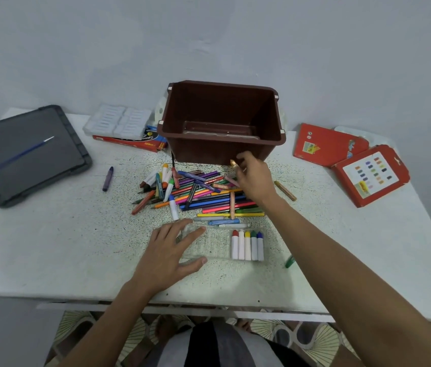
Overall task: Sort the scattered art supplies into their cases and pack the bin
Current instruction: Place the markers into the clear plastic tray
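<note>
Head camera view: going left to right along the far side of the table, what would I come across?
Grey lid with a blue paintbrush lying on it → clear plastic cases on a red box → brown bin → plain red cardboard box → red cardboard box with colour swatches.

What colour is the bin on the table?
Dark brown; the bin shows best in the head view.
</note>
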